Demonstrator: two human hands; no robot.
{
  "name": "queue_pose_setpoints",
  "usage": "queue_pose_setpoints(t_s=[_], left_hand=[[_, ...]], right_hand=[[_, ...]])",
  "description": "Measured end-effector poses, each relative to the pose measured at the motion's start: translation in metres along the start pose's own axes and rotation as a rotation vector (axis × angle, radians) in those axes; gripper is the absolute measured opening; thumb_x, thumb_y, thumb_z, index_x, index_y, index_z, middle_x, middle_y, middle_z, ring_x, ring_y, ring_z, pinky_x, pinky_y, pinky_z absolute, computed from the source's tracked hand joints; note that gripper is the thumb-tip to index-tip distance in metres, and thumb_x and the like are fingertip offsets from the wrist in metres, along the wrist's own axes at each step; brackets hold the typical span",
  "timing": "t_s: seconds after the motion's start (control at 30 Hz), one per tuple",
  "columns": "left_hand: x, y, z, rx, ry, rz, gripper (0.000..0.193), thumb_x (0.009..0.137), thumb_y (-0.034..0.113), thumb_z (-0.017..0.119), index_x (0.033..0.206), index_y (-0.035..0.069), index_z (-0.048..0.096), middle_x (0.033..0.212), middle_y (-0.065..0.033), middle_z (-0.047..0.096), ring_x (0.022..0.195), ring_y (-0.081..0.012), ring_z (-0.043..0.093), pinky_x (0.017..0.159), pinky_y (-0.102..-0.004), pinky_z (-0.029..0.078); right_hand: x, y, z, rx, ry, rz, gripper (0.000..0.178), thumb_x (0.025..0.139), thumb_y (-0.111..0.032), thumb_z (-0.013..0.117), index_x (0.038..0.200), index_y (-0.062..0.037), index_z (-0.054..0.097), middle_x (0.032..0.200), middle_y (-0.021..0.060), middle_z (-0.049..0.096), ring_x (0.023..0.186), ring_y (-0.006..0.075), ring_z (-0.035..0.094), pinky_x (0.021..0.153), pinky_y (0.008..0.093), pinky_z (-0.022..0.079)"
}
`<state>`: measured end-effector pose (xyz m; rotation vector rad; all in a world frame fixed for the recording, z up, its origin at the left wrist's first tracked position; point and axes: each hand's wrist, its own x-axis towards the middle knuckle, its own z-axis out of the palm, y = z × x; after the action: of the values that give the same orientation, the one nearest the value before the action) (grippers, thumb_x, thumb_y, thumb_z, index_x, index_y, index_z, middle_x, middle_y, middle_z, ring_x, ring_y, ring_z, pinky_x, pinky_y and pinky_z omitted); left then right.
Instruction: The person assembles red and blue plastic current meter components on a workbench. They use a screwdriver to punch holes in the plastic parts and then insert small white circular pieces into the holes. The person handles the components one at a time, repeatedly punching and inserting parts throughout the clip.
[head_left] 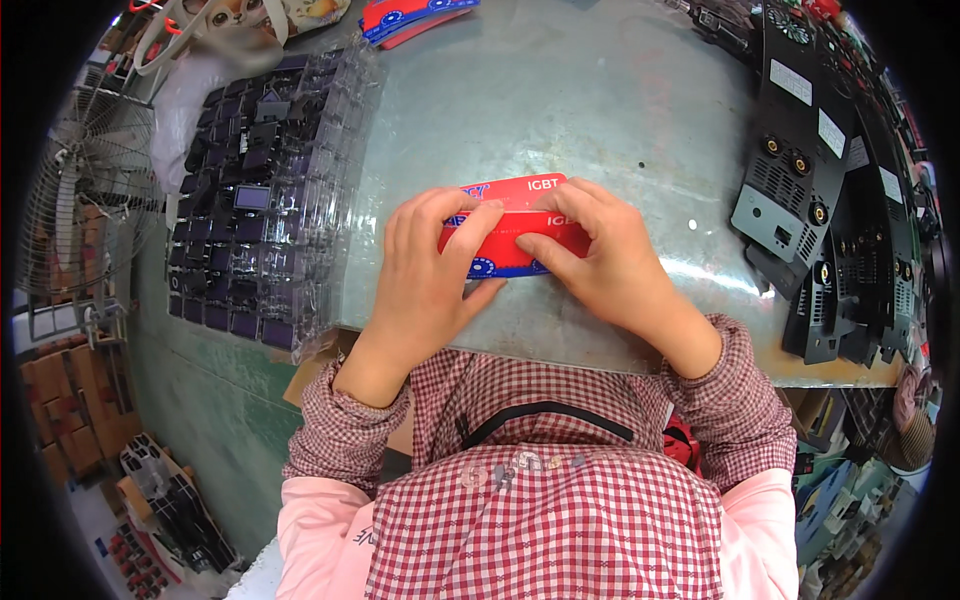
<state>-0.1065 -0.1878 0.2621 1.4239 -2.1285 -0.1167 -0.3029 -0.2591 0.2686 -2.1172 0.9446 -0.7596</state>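
Over the near part of the metal table, both my hands hold a red and blue printed panel (508, 245) with rounded corners. My left hand (420, 260) grips its left end, thumb below and fingers curled over the top. At the right end, my right hand (615, 255) pinches it, the thumb lying across its face. Just behind it, a second red panel (515, 187) shows along its upper edge, between the fingers of both hands. I cannot tell whether the two panels are joined. Parts of both are hidden by my fingers.
A clear plastic tray (320, 200) of small dark display modules lies at the left. More red and blue panels (405, 18) are stacked at the far edge. Black slotted metal housings (785, 190) crowd the right side of the table (560, 110). A caged fan (80, 165) stands beyond the left edge.
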Motion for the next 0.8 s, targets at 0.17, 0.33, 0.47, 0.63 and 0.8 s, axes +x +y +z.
queue_pose_setpoints(t_s=[0.17,0.33,0.47,0.63,0.8], left_hand=[[-0.008,0.011,-0.004,-0.464,0.126,-0.185,0.054,0.074,0.004,0.072,0.122,0.005,0.047,0.115,-0.0118,0.049,0.106,-0.0245,0.05,0.093,-0.0374,0.04],[-0.025,0.001,0.006,-0.677,0.029,-0.321,0.025,0.087,-0.002,0.058,0.11,0.001,0.049,0.103,-0.0102,0.056,0.094,-0.0153,0.054,0.086,-0.0285,0.044],[-0.027,0.005,0.01,-0.685,0.068,-0.323,0.02,0.089,0.004,0.058,0.107,0.001,0.051,0.102,-0.0116,0.06,0.09,-0.0213,0.061,0.081,-0.0325,0.048],[-0.055,0.029,-0.025,-1.229,0.262,-0.474,0.051,0.089,0.018,0.062,0.13,-0.001,0.038,0.122,-0.0155,0.053,0.114,-0.0239,0.054,0.098,-0.0362,0.041],[-0.105,0.065,-0.04,-1.695,0.337,-0.519,0.067,0.096,0.034,0.048,0.144,-0.003,0.019,0.147,-0.0235,0.03,0.134,-0.0307,0.034,0.11,-0.0418,0.029]], right_hand=[[-0.012,-0.01,-0.008,0.011,-0.073,-0.075,0.014,0.076,-0.01,0.068,0.087,-0.006,0.059,0.078,0.0108,0.058,0.069,0.0303,0.059,0.064,0.041,0.046],[-0.005,-0.018,-0.015,-0.26,-0.033,-0.318,0.014,0.076,-0.014,0.067,0.085,-0.0073,0.06,0.074,0.0097,0.06,0.07,0.0321,0.059,0.059,0.0417,0.046],[-0.002,-0.019,-0.004,-0.259,-0.205,-0.282,0.014,0.077,-0.017,0.067,0.082,-0.0065,0.06,0.071,0.0098,0.061,0.066,0.0335,0.059,0.058,0.0421,0.045],[-0.012,-0.064,-0.014,0.287,-0.369,0.107,0.012,0.083,-0.011,0.066,0.091,-0.0024,0.064,0.075,0.0072,0.064,0.067,0.0178,0.061,0.062,0.0303,0.048],[-0.03,-0.093,0.035,0.854,-0.617,0.459,0.015,0.09,-0.013,0.064,0.096,0.001,0.065,0.081,0.0011,0.065,0.075,0.0054,0.057,0.067,0.0227,0.049]])
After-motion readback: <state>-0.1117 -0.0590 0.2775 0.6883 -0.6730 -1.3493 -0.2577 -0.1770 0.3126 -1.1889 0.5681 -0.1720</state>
